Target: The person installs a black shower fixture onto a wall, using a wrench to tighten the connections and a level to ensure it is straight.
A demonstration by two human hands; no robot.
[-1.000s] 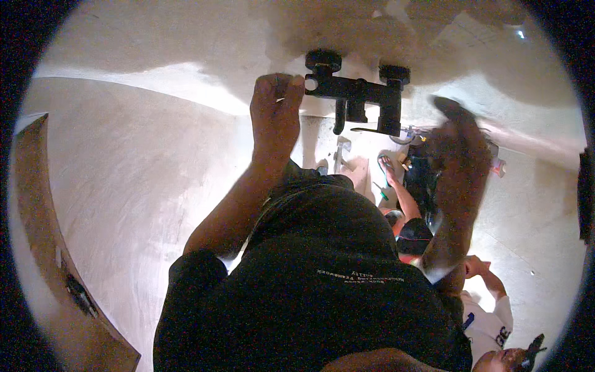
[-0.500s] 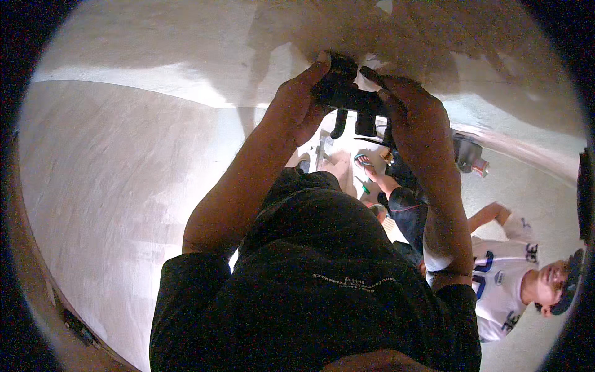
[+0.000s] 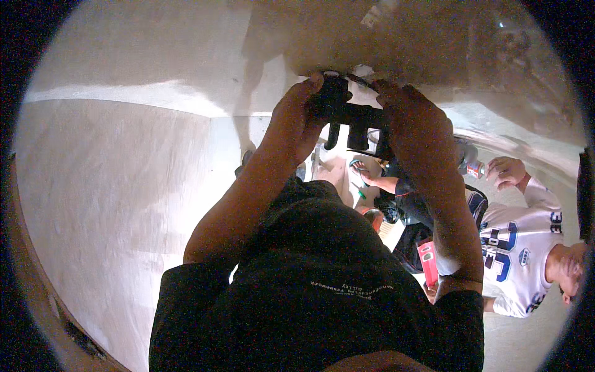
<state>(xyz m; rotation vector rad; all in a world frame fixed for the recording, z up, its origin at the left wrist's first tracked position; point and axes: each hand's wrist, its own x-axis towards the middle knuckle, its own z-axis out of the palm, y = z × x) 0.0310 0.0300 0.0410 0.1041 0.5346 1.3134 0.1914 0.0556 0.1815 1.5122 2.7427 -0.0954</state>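
A black fitting [image 3: 350,118] with knobs and short downward stubs sits against the pale surface ahead of me. My left hand [image 3: 296,121] grips its left end, fingers curled round the knob. My right hand [image 3: 412,133] is wrapped over its right end, hiding that side. Both forearms reach up from my dark-shirted body [image 3: 310,291].
A pale wall [image 3: 111,204] fills the left. Below right, another person in a white printed shirt [image 3: 520,248] sits with a hand [image 3: 505,170] raised. A red flat object [image 3: 427,263], a small can [image 3: 476,168] and other bits lie on the floor there.
My right hand came up from the right and closed on the black fitting's right end. My left hand stayed on the left knob. The view swung, bringing the seated person into sight.
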